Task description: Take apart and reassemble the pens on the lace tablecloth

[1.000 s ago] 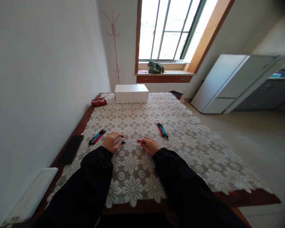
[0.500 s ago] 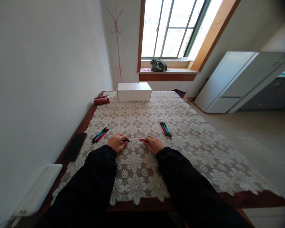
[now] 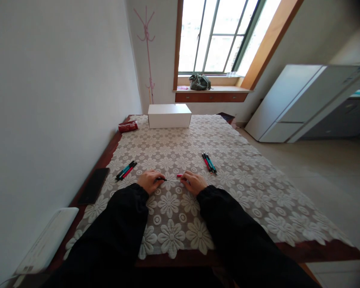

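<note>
pen refill [image 3: 171, 180]: thin, clear/silvery, black tip at left end, lying across lace tablecloth [image 3: 228, 192] btwn hands. left hand [image 3: 149, 181] pinches black end; right hand [image 3: 192, 182] curled on other end w/ red pen barrel [image 3: 179, 175].

Just one view here, worn on the head and aimed forward and down along a table [image 3: 303, 250] covered in lace. Both sleeves are seen entering from the bottom edge, and a window [image 3: 216, 38] is caught at the far end. Wide angle, edges visibly bent.
</note>
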